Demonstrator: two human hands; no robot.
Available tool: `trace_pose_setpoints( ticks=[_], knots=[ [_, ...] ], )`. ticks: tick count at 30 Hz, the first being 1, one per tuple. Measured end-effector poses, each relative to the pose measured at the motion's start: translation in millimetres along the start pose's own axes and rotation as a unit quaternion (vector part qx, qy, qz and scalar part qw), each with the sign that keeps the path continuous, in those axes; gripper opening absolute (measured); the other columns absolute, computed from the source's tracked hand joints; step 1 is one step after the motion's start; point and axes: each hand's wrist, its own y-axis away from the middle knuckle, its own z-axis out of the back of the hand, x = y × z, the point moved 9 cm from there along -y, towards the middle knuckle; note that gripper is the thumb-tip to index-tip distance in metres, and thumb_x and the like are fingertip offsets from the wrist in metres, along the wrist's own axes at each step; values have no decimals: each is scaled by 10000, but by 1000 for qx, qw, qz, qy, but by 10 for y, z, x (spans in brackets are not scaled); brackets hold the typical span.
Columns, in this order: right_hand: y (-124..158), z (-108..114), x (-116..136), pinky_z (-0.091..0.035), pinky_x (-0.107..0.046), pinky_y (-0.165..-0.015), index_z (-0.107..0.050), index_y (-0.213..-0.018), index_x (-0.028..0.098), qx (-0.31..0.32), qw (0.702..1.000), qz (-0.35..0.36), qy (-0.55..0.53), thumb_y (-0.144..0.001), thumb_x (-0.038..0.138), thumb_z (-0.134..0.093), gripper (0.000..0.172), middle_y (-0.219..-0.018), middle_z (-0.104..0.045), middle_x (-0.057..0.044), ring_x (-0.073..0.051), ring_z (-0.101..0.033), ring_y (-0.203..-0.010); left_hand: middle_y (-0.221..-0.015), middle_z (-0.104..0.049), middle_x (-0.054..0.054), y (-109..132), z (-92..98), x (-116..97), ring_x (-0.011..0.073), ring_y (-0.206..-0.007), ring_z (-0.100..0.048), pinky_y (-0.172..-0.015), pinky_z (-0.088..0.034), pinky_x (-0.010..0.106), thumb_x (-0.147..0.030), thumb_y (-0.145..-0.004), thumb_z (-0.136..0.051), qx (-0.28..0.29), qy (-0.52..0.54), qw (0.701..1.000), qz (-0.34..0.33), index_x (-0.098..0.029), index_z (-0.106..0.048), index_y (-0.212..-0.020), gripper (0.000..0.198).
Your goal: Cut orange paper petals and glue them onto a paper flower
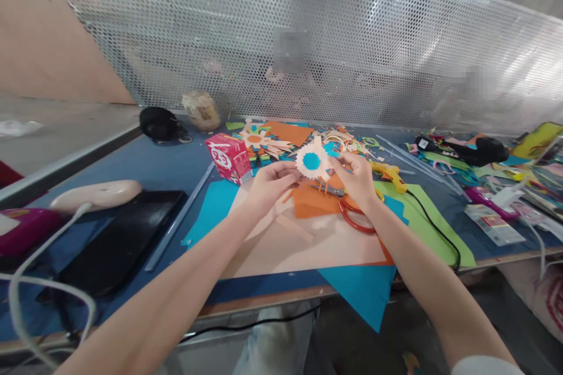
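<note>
A paper flower (312,161) with a blue centre and a pale fringed edge is held up above the table. My left hand (276,183) pinches its lower left edge, fingers closed. At its right side my right hand (357,176) is closed on it too, and a bit of blue paper shows by those fingertips. Scissors (357,221) with red-orange handles lie below my right hand, partly covered by the wrist. Beneath my hands, orange paper (310,204) rests on a large pale peach sheet (285,246).
A pink box (229,158) stands left of my hands. To the right lies a yellow glue gun (390,176) on green paper (433,220). Paper scraps (343,140) pile up behind. A black tablet-like slab (123,240) lies at left, and a perforated metal screen (246,23) edges the back.
</note>
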Motion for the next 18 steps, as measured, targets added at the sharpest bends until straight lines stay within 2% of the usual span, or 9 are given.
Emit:
trace_pose_setpoints(
  ticks=[3, 6, 12, 18],
  knots=[
    [1, 32, 24, -455, -291, -723, -538, -581, 227, -11, 1000, 9, -3, -808, 328, -534, 249, -580, -636, 0, -174, -603, -651, -693, -690, 8, 21, -17, -80, 138, -696, -663, -632, -495, 224, -238, -539, -778, 0, -6, 1000, -26, -148, -640, -782, 293],
    [-4, 18, 15, -451, -285, -699, -530, -588, 223, -8, 1000, 15, -5, -808, 322, -536, 242, -579, -626, -3, -169, -598, -639, -686, -678, -2, 24, -10, -75, 133, -686, -653, -612, -487, 220, -255, -517, -801, -17, -10, 999, -26, -148, -617, -806, 358],
    [-1, -122, -17, -452, -269, -645, -526, -650, 211, 43, 998, 37, -22, -803, 408, -522, 249, -652, -623, -8, -157, -591, -645, -661, -639, -28, -14, 38, -88, 75, -574, -575, -551, -465, 194, -263, -500, -825, -37, -10, 998, -53, -139, -610, -823, 407],
    [5, -167, -41, -410, -257, -610, -450, -577, 212, 46, 998, 40, -14, -729, 385, -585, 267, -588, -511, 20, -133, -503, -600, -604, -613, -39, -4, 116, -34, 76, -547, -560, -547, -451, 195, -257, -498, -807, -79, -12, 997, -25, -133, -580, -856, 442]
  ],
)
